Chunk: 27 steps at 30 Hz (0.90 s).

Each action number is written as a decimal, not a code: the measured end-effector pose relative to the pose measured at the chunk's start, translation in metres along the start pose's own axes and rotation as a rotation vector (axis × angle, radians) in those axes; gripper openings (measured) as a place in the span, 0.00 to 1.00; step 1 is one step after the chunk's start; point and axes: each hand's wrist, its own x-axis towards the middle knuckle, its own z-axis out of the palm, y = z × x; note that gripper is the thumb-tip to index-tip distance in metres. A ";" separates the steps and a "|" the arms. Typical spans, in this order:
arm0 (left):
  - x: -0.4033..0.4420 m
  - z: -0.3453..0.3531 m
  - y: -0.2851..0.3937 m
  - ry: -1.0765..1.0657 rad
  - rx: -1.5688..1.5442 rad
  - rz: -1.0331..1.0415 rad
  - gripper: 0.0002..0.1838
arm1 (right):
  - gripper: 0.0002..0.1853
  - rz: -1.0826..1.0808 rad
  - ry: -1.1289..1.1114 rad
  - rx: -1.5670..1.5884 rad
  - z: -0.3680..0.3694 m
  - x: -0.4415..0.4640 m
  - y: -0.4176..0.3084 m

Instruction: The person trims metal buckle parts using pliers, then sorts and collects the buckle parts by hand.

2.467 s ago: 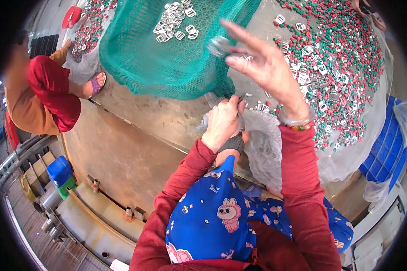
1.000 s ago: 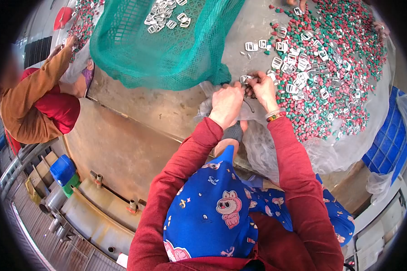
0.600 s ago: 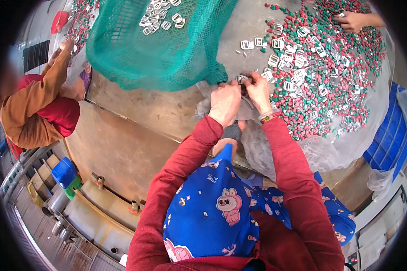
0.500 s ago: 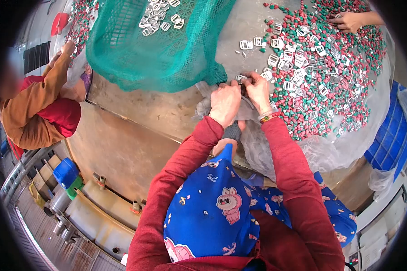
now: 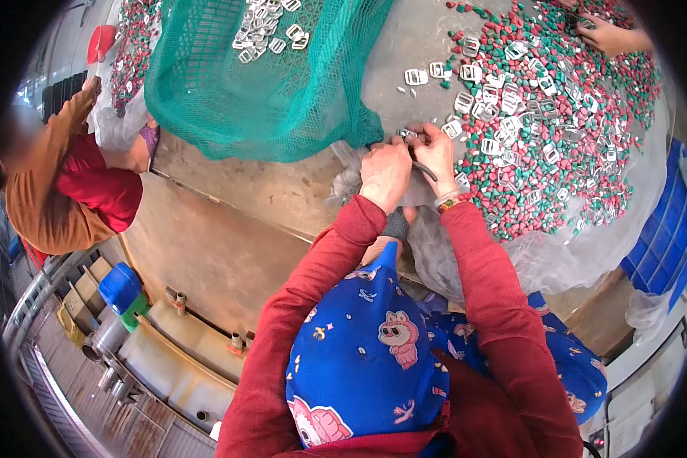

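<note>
My left hand (image 5: 387,169) is closed around a dark curved tool (image 5: 425,171), of which only a part shows below the fingers. Right beside it, my right hand (image 5: 437,157) pinches a small metal buckle (image 5: 407,133). The fingertips of both hands meet at the buckle. To their left is a green mesh net (image 5: 259,145) lining a basket, with several silver buckles (image 5: 263,27) inside. On the right, red and green pebbles (image 5: 511,191) lie mixed with more buckles (image 5: 463,102) on a clear plastic sheet (image 5: 546,256).
At the left sits a person (image 5: 49,198) in a brown top beside another spread of pebbles (image 5: 133,65). A co-worker's hand (image 5: 611,37) reaches in at the top right. A blue crate (image 5: 658,229) stands at the right; a blue container (image 5: 120,286) is at the lower left.
My right hand has come down from above the net's edge to meet my left hand. The co-worker's hand has entered at the top right. The view has shifted slightly.
</note>
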 end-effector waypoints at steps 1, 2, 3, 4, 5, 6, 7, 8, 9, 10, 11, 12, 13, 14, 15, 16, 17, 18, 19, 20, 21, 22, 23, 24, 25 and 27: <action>0.000 0.004 0.000 -0.008 -0.002 -0.001 0.09 | 0.10 -0.004 -0.009 0.009 0.000 0.000 0.004; 0.001 0.007 0.000 -0.015 0.002 -0.002 0.10 | 0.10 -0.009 -0.018 0.023 0.000 0.000 0.008; 0.003 0.003 -0.001 -0.016 0.008 -0.001 0.10 | 0.10 -0.021 -0.024 0.039 0.001 0.002 0.003; 0.006 -0.001 -0.003 -0.053 -0.006 -0.022 0.10 | 0.10 0.022 -0.053 0.140 0.001 0.002 -0.001; 0.006 -0.006 -0.004 -0.093 -0.021 -0.037 0.11 | 0.10 0.068 -0.076 0.241 -0.001 -0.001 -0.004; 0.006 -0.013 -0.004 -0.140 -0.039 -0.051 0.12 | 0.09 0.120 -0.097 0.340 -0.004 -0.005 -0.008; 0.006 -0.029 0.001 -0.164 -0.085 -0.071 0.13 | 0.09 0.081 -0.090 0.366 -0.009 -0.003 -0.006; 0.005 -0.047 0.006 -0.194 -0.131 -0.094 0.14 | 0.09 0.048 -0.085 0.391 -0.013 -0.004 -0.002; 0.002 -0.060 0.008 -0.226 -0.178 -0.121 0.16 | 0.09 0.018 -0.083 0.415 -0.017 -0.008 -0.001; -0.003 -0.065 0.004 -0.158 -0.271 -0.064 0.14 | 0.09 -0.016 -0.061 0.424 -0.019 -0.012 -0.006; -0.005 -0.068 0.001 -0.106 -0.314 -0.044 0.13 | 0.10 -0.017 -0.070 0.421 -0.020 -0.013 -0.009; -0.007 -0.071 0.000 -0.049 -0.357 -0.021 0.12 | 0.10 -0.023 -0.076 0.417 -0.022 -0.015 -0.015; -0.008 -0.073 -0.001 0.008 -0.406 0.005 0.12 | 0.10 -0.030 -0.079 0.408 -0.026 -0.019 -0.021; -0.008 -0.070 -0.006 0.029 -0.440 0.057 0.12 | 0.10 -0.025 -0.118 0.398 -0.033 -0.023 -0.029; -0.009 -0.071 -0.007 0.029 -0.423 0.078 0.11 | 0.10 -0.018 -0.143 0.452 -0.038 -0.024 -0.035; -0.010 -0.071 -0.008 0.027 -0.408 0.097 0.11 | 0.10 -0.007 -0.169 0.504 -0.043 -0.027 -0.038; -0.012 -0.071 -0.008 0.024 -0.393 0.112 0.11 | 0.10 0.007 -0.199 0.556 -0.046 -0.028 -0.040; -0.014 -0.074 -0.007 -0.012 -0.364 0.106 0.10 | 0.09 0.000 -0.259 0.558 -0.052 -0.028 -0.039; -0.015 -0.074 -0.006 -0.012 -0.348 0.126 0.10 | 0.10 0.027 -0.265 0.569 -0.055 -0.029 -0.040; -0.015 -0.073 -0.006 -0.013 -0.330 0.146 0.10 | 0.10 0.053 -0.272 0.582 -0.058 -0.030 -0.043; -0.016 -0.072 -0.005 -0.012 -0.311 0.165 0.11 | 0.10 0.080 -0.279 0.595 -0.059 -0.031 -0.045; -0.017 -0.071 -0.004 -0.006 -0.282 0.175 0.11 | 0.10 0.102 -0.297 0.625 -0.060 -0.032 -0.045; -0.018 -0.071 -0.004 -0.006 -0.272 0.178 0.11 | 0.11 0.101 -0.301 0.616 -0.060 -0.033 -0.046; -0.018 -0.072 -0.003 -0.005 -0.262 0.185 0.10 | 0.11 0.099 -0.302 0.607 -0.060 -0.035 -0.049; -0.019 -0.073 -0.003 -0.005 -0.252 0.192 0.10 | 0.11 0.097 -0.302 0.599 -0.060 -0.036 -0.051; -0.020 -0.075 -0.003 0.003 -0.241 0.199 0.10 | 0.11 0.112 -0.291 0.551 -0.058 -0.040 -0.058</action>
